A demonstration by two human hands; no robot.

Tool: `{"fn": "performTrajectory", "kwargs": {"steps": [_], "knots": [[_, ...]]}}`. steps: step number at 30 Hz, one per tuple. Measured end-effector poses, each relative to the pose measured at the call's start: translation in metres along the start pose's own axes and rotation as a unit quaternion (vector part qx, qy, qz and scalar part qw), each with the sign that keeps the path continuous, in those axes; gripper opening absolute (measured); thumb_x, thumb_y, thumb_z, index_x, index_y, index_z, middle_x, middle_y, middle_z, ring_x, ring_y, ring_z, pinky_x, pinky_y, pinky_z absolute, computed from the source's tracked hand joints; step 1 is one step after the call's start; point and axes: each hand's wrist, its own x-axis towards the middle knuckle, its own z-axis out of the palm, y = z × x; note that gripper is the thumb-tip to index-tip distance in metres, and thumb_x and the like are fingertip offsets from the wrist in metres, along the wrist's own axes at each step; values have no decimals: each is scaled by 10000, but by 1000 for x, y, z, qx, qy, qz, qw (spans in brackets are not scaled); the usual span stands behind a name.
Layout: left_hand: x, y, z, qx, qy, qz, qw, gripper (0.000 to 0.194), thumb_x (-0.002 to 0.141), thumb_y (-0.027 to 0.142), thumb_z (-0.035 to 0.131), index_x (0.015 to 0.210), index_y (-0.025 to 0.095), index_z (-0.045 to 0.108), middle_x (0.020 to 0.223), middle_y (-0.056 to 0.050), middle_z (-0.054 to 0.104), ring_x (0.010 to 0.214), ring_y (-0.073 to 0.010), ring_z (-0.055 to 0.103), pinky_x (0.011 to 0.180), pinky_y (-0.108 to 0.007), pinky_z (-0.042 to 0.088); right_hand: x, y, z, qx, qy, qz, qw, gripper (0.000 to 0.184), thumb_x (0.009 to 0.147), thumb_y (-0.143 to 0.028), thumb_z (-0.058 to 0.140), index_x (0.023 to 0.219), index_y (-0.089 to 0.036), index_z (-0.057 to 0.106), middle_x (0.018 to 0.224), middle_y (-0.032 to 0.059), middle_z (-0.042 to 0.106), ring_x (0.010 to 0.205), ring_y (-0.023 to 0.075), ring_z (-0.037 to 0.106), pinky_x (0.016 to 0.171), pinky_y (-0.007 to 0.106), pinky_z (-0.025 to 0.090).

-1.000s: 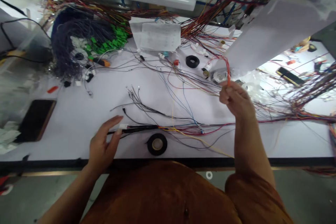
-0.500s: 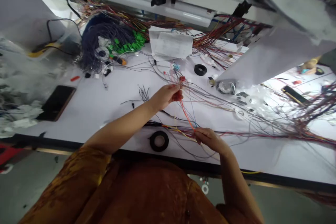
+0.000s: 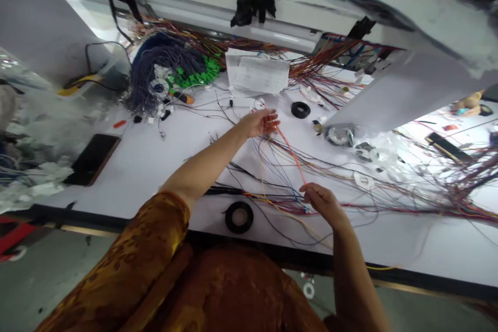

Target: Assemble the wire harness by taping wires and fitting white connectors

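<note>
A bright orange-red wire (image 3: 291, 151) runs straight between my two hands, above the bundle of loose wires on the table. My right hand (image 3: 322, 202) pinches its lower end between thumb and fingers. At the upper end, my left hand (image 3: 263, 123) is loosely curled round the wire, some fingers a little apart; what lies under the palm is hidden. Thin grey and brown wires (image 3: 330, 163) spread beneath both hands. Below them lies a dark harness (image 3: 225, 190) with red and yellow strands. A roll of black tape (image 3: 238, 217) rests near the table's front edge.
Another black tape roll (image 3: 301, 110) lies beyond my left hand, near some paper sheets (image 3: 259, 75). Purple wires with green connectors (image 3: 194, 73) are heaped at back left. A phone (image 3: 93, 160) lies at left, plastic bags (image 3: 342, 135) at right. A shelf (image 3: 187, 5) overhangs the back.
My left hand has moved up and away along the orange wire, covering the red piece seen above it before. My right hand has shifted slightly right, and a longer stretch of wire shows between them.
</note>
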Motion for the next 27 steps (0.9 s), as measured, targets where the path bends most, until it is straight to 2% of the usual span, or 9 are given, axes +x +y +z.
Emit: {"fn": "performTrajectory", "kwargs": {"steps": [3,8,10,12,15,17,20,24,27], "knots": [[-11,21,-10,-50,10,90,995,93,924,181,563,854,154,618,651,15,673,665,-121,699,692,-243,557,10,6,-15,-2,39,13,999,347,900,-457,480,887,-165,666,549,-25,529,450,91,411,461,229,335],[-50,44,-21,-5,65,205,977,104,922,287,597,966,209,650,708,12,708,748,-134,720,760,-248,565,89,1,-8,52,-68,9,996,293,846,-436,526,836,-171,652,609,10,612,453,102,486,437,229,381],[-67,45,-22,15,54,220,974,143,913,323,610,980,205,656,784,-15,732,824,-160,729,810,-282,568,129,-5,-3,103,-42,-4,994,265,819,-430,561,819,-177,639,697,28,638,499,98,505,430,215,372],[-82,43,-25,20,41,221,974,171,920,339,591,991,198,657,847,-38,743,898,-188,730,853,-318,568,161,-10,-1,125,27,-13,992,251,809,-421,572,835,-182,643,682,17,610,514,94,492,420,200,336],[-102,41,-33,0,12,207,978,233,939,357,526,1006,178,661,963,-71,749,1026,-238,709,911,-373,561,179,-17,-5,127,110,-19,986,256,825,-417,541,866,-185,640,693,11,604,512,91,469,425,203,305],[-114,43,-42,-22,2,196,980,284,941,376,493,1018,163,665,1046,-96,741,1117,-275,674,946,-415,552,165,-20,-10,80,119,-51,988,278,850,-422,518,884,-181,653,721,11,619,510,90,453,459,221,325],[-129,49,-60,-36,23,188,981,294,936,378,483,1021,162,663,1092,-106,732,1163,-286,649,954,-440,548,114,-25,-18,-61,73,-123,988,311,906,-417,492,920,-181,694,671,-1,585,588,114,489,569,250,377],[-135,49,-81,55,91,219,970,178,916,327,583,992,184,657,962,-72,749,925,-192,718,805,-310,577,39,-27,-21,-125,0,-90,988,345,963,-421,435,958,-189,689,642,-11,546,608,126,497,613,266,385],[-136,46,-84,166,149,273,936,143,830,271,722,937,186,677,793,-34,725,679,-98,668,607,-169,500,8,-24,-14,-131,-8,-51,990,363,964,-445,424,942,-191,682,628,-7,537,590,136,488,591,273,384]]}}
